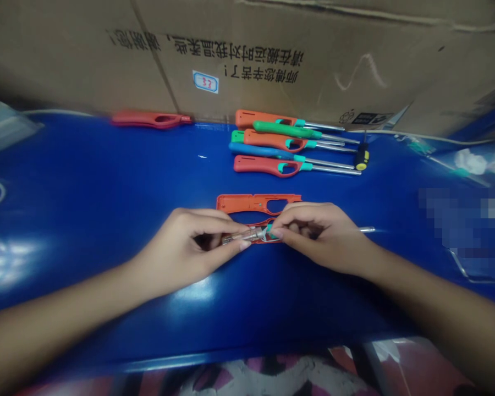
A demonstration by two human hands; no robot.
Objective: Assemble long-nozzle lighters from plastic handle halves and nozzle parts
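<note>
My left hand (202,236) pinches a small clear tank (249,236), like a lighter's fuel tank, between thumb and fingertips. Its right end meets the fingertips of my right hand (313,231), closed at a small turquoise part (270,231), which looks like the trigger. Beneath both hands lies an open orange-red lighter shell half (268,221), largely covered by my fingers. A metal tube (367,229) sticks out to the right behind my right hand. Just beyond, the other orange shell half (241,203) rests with its hollow side up.
Several long-tube lighters (268,165) in orange, green and blue lie stacked behind. A red lighter body (144,119) is at back left, and a black-and-yellow screwdriver (362,158) stands by the tubes. A large cardboard box (86,66) walls off the back of the blue table (127,192).
</note>
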